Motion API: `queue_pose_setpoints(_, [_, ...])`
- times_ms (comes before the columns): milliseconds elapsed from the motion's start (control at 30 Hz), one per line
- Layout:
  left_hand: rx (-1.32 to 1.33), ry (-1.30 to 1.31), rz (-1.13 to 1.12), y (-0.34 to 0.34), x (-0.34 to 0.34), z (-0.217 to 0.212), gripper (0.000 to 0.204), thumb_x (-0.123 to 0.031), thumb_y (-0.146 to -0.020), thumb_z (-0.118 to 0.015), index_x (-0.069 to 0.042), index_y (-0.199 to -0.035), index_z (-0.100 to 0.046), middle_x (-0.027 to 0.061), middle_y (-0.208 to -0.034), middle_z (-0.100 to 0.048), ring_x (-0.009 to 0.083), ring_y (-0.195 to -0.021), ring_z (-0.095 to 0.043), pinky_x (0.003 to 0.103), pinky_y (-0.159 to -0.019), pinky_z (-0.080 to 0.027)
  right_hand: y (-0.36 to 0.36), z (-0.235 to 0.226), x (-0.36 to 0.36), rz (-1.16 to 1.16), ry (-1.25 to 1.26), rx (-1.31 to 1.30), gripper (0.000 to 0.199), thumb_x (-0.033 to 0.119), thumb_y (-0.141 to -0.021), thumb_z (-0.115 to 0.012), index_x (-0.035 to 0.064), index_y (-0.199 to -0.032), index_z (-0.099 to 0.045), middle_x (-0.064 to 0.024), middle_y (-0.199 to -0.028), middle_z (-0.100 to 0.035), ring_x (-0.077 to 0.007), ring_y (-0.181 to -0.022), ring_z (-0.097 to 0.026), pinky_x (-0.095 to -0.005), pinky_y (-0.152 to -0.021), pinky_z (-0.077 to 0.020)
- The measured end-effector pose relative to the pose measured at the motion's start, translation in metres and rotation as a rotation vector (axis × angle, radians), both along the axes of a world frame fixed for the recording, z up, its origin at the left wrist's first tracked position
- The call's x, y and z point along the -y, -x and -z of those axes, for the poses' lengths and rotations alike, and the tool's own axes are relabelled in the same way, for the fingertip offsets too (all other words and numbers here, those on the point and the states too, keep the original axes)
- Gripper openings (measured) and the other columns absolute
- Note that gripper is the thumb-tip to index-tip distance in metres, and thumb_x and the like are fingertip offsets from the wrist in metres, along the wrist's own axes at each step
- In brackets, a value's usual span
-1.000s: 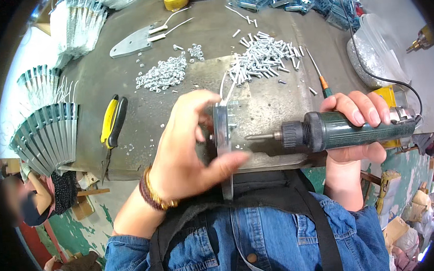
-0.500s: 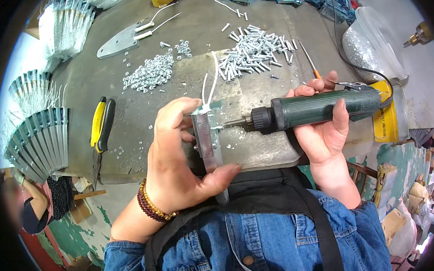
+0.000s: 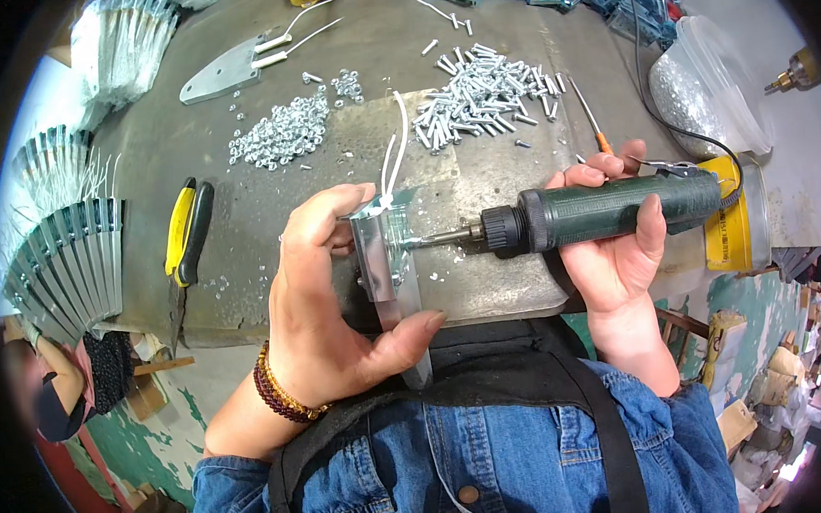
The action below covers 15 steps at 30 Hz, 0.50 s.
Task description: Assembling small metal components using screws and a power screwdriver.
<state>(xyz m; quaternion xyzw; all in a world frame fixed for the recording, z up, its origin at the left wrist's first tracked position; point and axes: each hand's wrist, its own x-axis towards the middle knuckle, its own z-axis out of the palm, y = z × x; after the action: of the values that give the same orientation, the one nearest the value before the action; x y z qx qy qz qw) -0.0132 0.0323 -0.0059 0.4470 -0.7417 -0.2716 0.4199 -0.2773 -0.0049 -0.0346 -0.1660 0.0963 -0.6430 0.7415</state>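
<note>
My left hand [image 3: 334, 302] grips a small grey metal bracket assembly [image 3: 387, 258] held upright at the near edge of the worktable, two white wires sticking up from it. My right hand [image 3: 619, 246] is wrapped around a dark green electric screwdriver [image 3: 612, 211] lying level, its bit pressed against the right side of the bracket. A black cord runs from the tool's rear toward the upper right. A beaded bracelet sits on my left wrist.
On the grey worktable [image 3: 486, 280] lie a pile of screws [image 3: 490, 90], a pile of small nuts [image 3: 283, 133], yellow-handled pliers [image 3: 185, 236], a flat metal plate [image 3: 220, 79], an orange-handled screwdriver [image 3: 592, 122]. Stacked metal parts [image 3: 63, 265] fan along the left. A clear plastic bag [image 3: 713, 87] sits right.
Both hands with the bracket and the screwdriver have shifted a little toward the table; the bit stays on the bracket. The view has tilted slightly.
</note>
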Motion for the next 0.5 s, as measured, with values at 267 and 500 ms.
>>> queue_pose_setpoints(267, [-0.106, -0.092, -0.005, -0.0002, -0.003, 0.0021, 0.09, -0.028, -0.066, -0.084, 0.004, -0.133, -0.033, 0.0168, -0.126, -0.047, 0.0221, -0.109, -0.053, 0.033, -0.094, -0.043, -0.0058, 0.0025, -0.004, 0.013, 0.03, -0.009, 0.038, 0.016, -0.075, -0.078, 0.0207, -0.107, -0.059, -0.0008, -0.108, -0.056, -0.0191, -0.106, -0.052, -0.0446, -0.11, -0.0308])
queue_pose_setpoints(500, [0.013, -0.058, 0.018, -0.0036, -0.0016, 0.0012, 0.093, -0.031, -0.069, -0.083, 0.005, -0.135, -0.028, 0.0169, -0.13, -0.044, 0.0206, -0.114, -0.051, 0.034, -0.099, -0.041, -0.0053, 0.0049, -0.0022, 0.003, -0.038, 0.008, 0.036, 0.013, -0.074, -0.078, 0.0195, -0.104, -0.058, -0.0003, -0.107, -0.055, -0.0195, -0.106, -0.052, -0.0453, -0.111, -0.0292])
